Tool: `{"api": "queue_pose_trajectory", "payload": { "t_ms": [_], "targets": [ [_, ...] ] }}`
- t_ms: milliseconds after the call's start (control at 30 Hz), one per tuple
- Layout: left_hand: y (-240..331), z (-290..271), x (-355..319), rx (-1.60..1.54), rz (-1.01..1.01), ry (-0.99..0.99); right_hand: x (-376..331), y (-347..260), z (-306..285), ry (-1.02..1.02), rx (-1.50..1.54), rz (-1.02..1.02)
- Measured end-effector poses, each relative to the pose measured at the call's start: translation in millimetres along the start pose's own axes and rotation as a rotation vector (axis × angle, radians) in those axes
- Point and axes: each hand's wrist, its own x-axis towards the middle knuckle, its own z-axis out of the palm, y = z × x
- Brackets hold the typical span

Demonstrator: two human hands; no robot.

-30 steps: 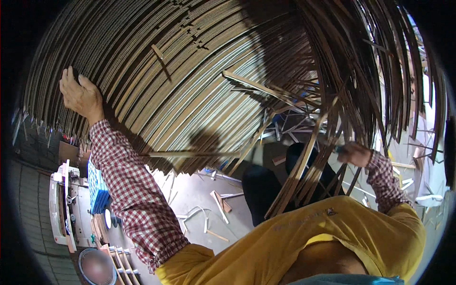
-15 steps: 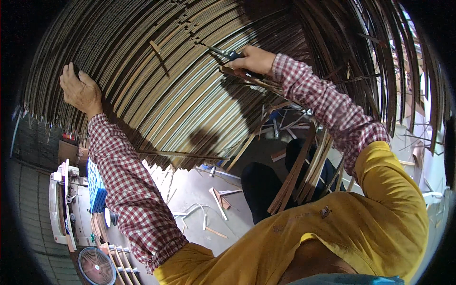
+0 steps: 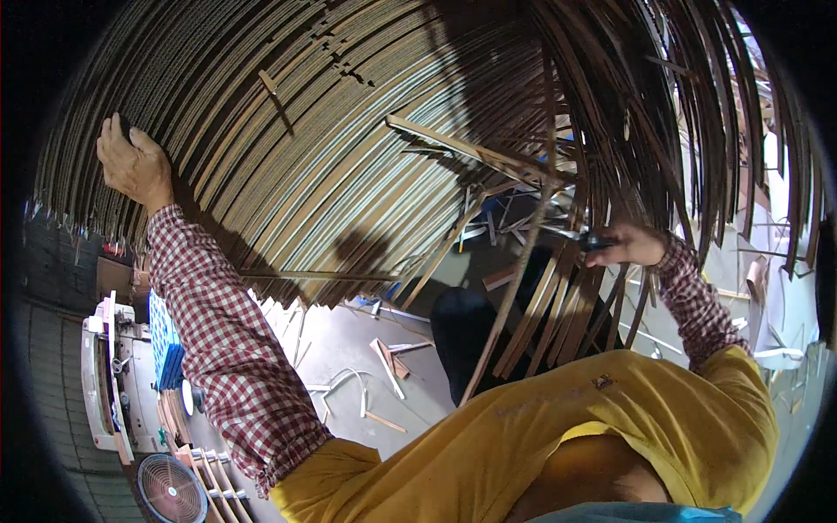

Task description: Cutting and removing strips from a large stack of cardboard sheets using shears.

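Note:
A tall stack of corrugated cardboard sheets (image 3: pixel 261 174) fills the upper view, its layered edges toward me. My left hand (image 3: pixel 135 166) lies on the stack's left part, fingers stretched. My right hand (image 3: pixel 632 246) is closed round a dark-handled tool (image 3: pixel 596 241) with a slim metal end, low on the right; its exact kind is blurred. Narrow cardboard strips (image 3: pixel 527 322) hang in front of my legs beside that hand. One long strip (image 3: pixel 520 270) runs down past the tool's tip, and a splintered strip (image 3: pixel 453 144) sticks out from the stack.
Many dark strips (image 3: pixel 610 113) dangle at the upper right. Cut scraps (image 3: pixel 389 359) litter the floor below. A round fan (image 3: pixel 173 490) and a pale machine (image 3: pixel 105 383) stand at the lower left. My legs (image 3: pixel 466 327) are under the stack.
My right hand and the tool have swung down and right, away from the stack's face. A long strip now hangs down there. My left hand stays on the stack.

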Motion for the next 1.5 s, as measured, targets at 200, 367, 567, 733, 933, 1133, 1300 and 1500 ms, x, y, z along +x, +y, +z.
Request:
{"api": "queue_pose_trajectory", "payload": {
  "t_ms": [200,367,567,733,933,1133,1300,1500],
  "targets": [
    [-1,-1,0,-0.046,0.026,0.020,87,-117,17,0.131,-0.289,-0.278],
    [-2,0,-1,0.058,0.007,-0.014,46,-108,41,-0.555,-0.298,-0.293],
    [-4,3,-4,-0.001,-0.015,-0.021,67,-170,25,-0.063,-0.003,-0.445],
    [-2,2,-3,0.017,-0.001,0.003,161,-181,-7,0.342,-0.372,-0.108],
    [0,-2,-2,0.022,0.010,-0.004,203,-167,-11,0.342,-0.272,-0.106],
    [-1,0,-2,0.040,-0.006,-0.013,236,-126,5,0.371,-0.302,-0.219],
    [-1,1,-2,0.024,0.007,-0.011,149,-23,25,0.364,-0.435,-0.174],
    [2,-2,-1,0.034,0.003,0.003,51,120,-10,0.601,0.492,0.006]
  ]
}}
